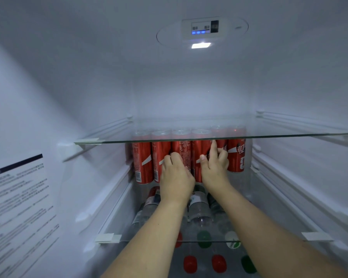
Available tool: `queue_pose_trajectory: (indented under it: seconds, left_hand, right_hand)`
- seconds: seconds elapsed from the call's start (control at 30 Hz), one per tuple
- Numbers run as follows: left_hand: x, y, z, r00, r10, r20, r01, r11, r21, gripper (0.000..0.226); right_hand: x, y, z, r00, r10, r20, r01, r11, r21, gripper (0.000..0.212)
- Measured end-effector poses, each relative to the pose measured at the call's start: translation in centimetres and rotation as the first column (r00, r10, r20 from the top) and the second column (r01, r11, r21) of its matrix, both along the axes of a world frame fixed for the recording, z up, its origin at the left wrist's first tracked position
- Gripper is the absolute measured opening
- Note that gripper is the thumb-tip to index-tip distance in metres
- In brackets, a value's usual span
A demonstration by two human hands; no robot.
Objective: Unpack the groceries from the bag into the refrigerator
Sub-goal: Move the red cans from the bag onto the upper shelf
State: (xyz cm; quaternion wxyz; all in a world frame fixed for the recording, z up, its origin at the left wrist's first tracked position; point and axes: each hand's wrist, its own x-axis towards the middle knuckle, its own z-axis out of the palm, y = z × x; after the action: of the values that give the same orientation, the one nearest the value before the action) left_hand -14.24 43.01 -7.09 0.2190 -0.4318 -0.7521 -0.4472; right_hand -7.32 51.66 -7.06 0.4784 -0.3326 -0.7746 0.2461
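Several tall red cola cans [142,161] stand in a row at the back of the middle glass shelf [273,240] inside the open refrigerator. My left hand [176,177] reaches in and curls its fingers round a can near the middle of the row [182,149]. Just to its right, my right hand [215,164] grips the neighbouring can [199,151], thumb on its left side and forefinger pointing up along it. The rightmost can [236,155] stands free. The grocery bag is out of view.
An upper glass shelf [289,135] spans the fridge just above the cans' tops. Below the middle shelf lie several plastic bottles [199,209] with red, green and white caps. White side walls close in on both sides; a printed label [18,197] covers the left wall.
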Motion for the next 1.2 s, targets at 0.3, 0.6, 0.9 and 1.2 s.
queue_pose_trajectory:
  seconds: [0.3,0.6,0.9,1.2]
  left_hand:
    - [-0.3,0.3,-0.2,1.000,-0.002,0.002,0.002,1.000,0.019,0.017]
    - [0.1,-0.2,0.1,1.000,0.002,0.020,-0.001,1.000,-0.031,0.019]
    - [1.7,-5.9,1.7,0.988,-0.140,0.066,0.153,0.949,-0.276,0.027]
    - [7.0,-18.3,-0.1,0.992,-0.101,-0.071,0.067,0.921,-0.383,0.064]
  right_hand:
    - [-0.2,-0.1,0.0,1.000,0.002,-0.017,-0.002,1.000,-0.013,0.063]
    - [0.7,-0.9,0.4,0.999,0.006,-0.050,-0.007,1.000,-0.024,0.061]
    - [7.2,-6.9,2.7,0.940,0.045,0.339,-0.062,0.997,0.040,0.048]
    - [14.8,-17.9,2.2,0.673,-0.048,0.738,0.011,0.998,0.055,0.064]
